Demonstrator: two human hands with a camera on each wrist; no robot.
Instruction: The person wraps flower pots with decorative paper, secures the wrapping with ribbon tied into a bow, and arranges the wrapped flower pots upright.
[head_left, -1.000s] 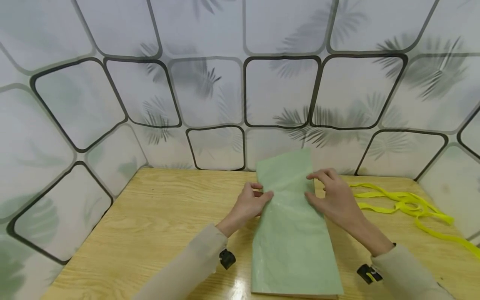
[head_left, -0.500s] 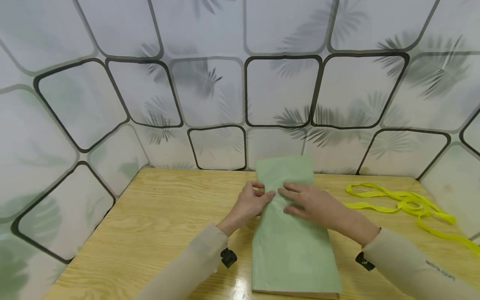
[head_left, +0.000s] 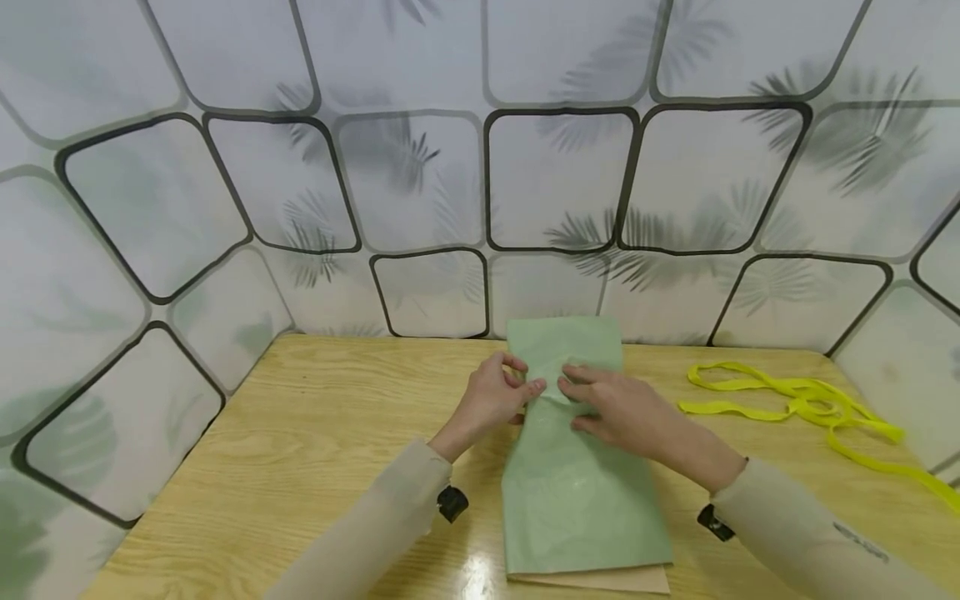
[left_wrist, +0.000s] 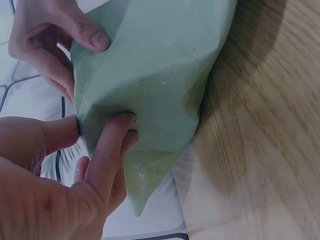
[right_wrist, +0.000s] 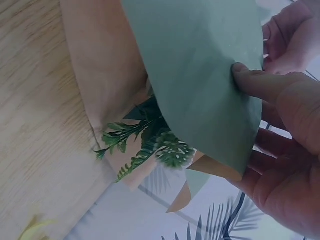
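Note:
A sheet of green wrapping paper (head_left: pixel 585 500) lies lengthwise on the table, folded over, its brown inner layer (right_wrist: pixel 102 60) showing at the near edge. Inside the fold, the right wrist view shows artificial greenery with a pale green flower head (right_wrist: pixel 173 150). My left hand (head_left: pixel 491 398) pinches the paper's left side near the far end. My right hand (head_left: pixel 633 421) holds the paper close beside it, thumb on the green face and fingers behind the edge in the right wrist view. From the head view, the greenery is hidden.
A tangled yellow ribbon (head_left: pixel 813 400) lies on the wooden table (head_left: pixel 337 442) at the right, trailing past its edge. Patterned cloth (head_left: pixel 420 183) stands behind and to the sides of the table.
My right hand has moved left from the paper's right edge to beside my left hand. The paper's far end looks lower, and more brown shows at the near edge. My left hand stays put.

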